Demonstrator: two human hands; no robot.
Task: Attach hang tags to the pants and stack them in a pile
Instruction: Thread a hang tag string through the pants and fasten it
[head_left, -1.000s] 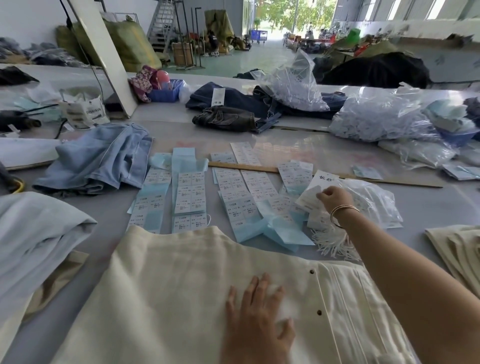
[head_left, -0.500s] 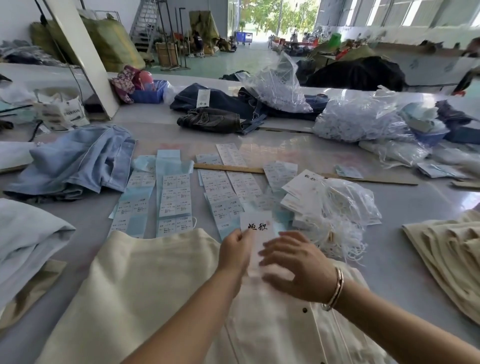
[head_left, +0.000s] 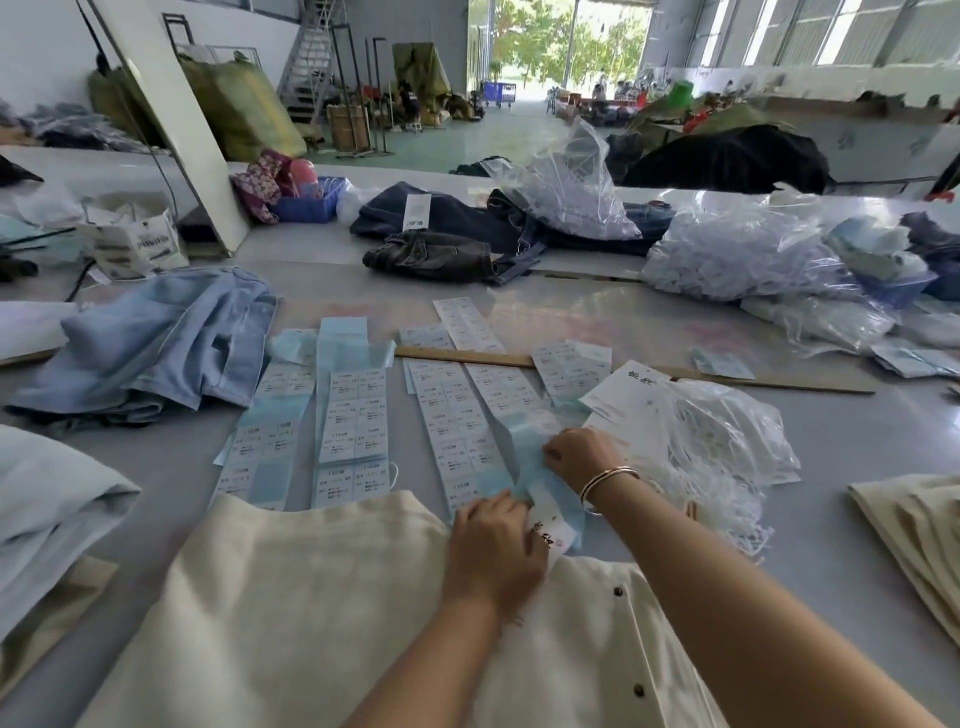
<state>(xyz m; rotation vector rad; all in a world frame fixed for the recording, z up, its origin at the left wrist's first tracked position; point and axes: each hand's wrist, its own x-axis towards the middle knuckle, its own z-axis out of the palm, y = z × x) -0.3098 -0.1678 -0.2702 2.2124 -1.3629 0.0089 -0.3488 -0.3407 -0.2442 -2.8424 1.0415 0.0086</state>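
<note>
Cream pants (head_left: 322, 613) lie flat on the table (head_left: 857, 441). The left hand (head_left: 493, 551) pins a white hang tag (head_left: 550, 535) at the waistband; the right hand (head_left: 579, 457) pinches a blue sticker sheet (head_left: 524, 457). Step in hand: labelling the tag. Next likely needs 1 sticker peeled.

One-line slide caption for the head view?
Left hand holds a hang tag on cream pants; right hand picks at a sticker sheet.

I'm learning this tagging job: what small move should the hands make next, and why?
Probably peel one sticker off the sheet and press it onto the tag. The left hand holds the white tag at the edge of the cream pants, and the right hand pinches the blue sticker sheet just above it.
</note>
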